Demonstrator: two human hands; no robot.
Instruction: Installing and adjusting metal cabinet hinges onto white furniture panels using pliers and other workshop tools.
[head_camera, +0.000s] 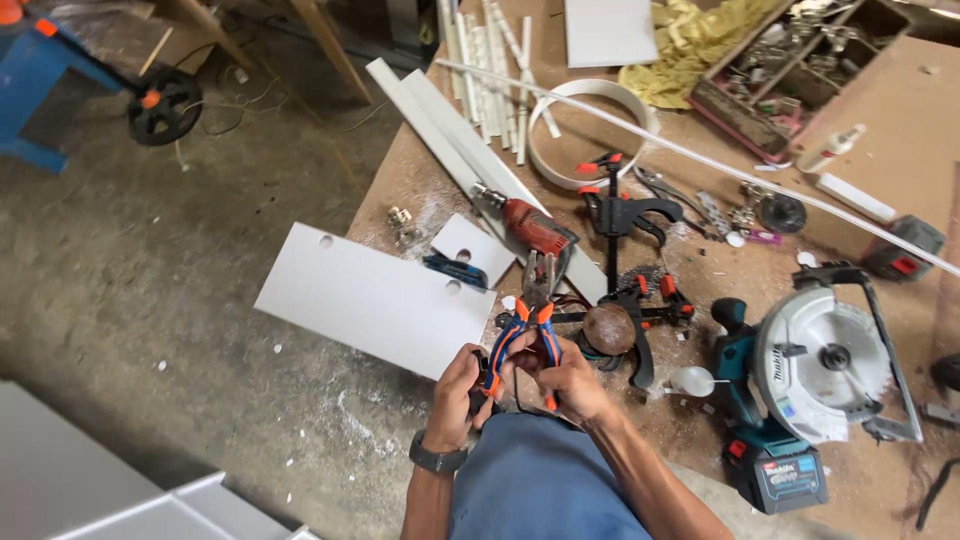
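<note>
Both my hands are together at the near edge of a brown workbench (905, 120). My left hand (458, 388), with a dark watch on the wrist, and my right hand (570, 380) each grip a handle of a pair of pliers (530, 325) with blue and orange handles. The metal jaws point away from me, toward a red power drill (528, 228). A small dark object sits between my fingers; I cannot tell what it is. A white panel (370, 298) with round holes lies just left of my hands, overhanging the bench edge.
A teal cordless circular saw (815, 375) lies right of my hands. Black and orange bar clamps (625, 215), white trim strips (490, 60), a white ring (590, 128), a wooden tray of hardware (790, 70) and a yellow cloth (690, 45) cover the bench. Concrete floor lies left.
</note>
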